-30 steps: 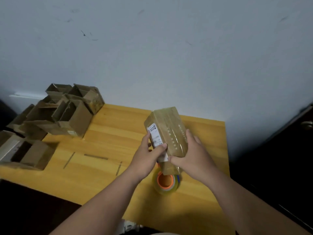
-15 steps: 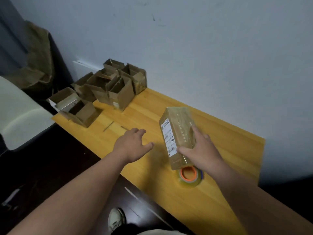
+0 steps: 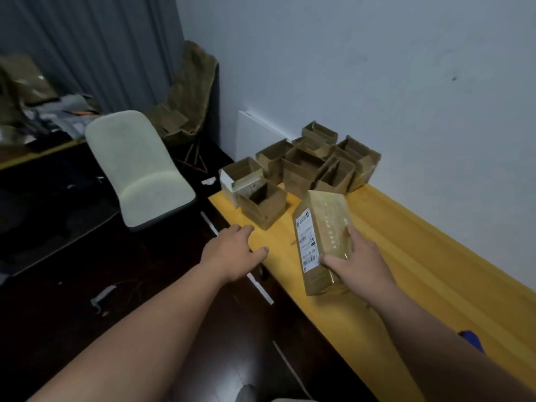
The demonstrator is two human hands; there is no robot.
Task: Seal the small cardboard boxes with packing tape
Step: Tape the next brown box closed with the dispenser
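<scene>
My right hand [image 3: 358,264] grips a taped cardboard box [image 3: 322,227] with a white shipping label, held tilted over the yellow table [image 3: 420,274]. My left hand [image 3: 235,250] is empty, fingers loosely spread, at the table's near left edge and just short of an open small box [image 3: 264,204]. A cluster of several open small boxes [image 3: 316,163] stands at the table's far left end against the wall. The tape roll is hidden; only a blue scrap [image 3: 471,339] shows beside my right forearm.
A pale green chair [image 3: 136,166] stands on the dark floor left of the table. A brown garment hangs over a second chair [image 3: 188,97] near the curtain. Clutter lies on a surface at far left [image 3: 34,111]. The wall runs along the table's far side.
My left hand let go of the taped box and moved left toward the open boxes. My right hand alone holds the box. The view swung left; the tape roll left sight.
</scene>
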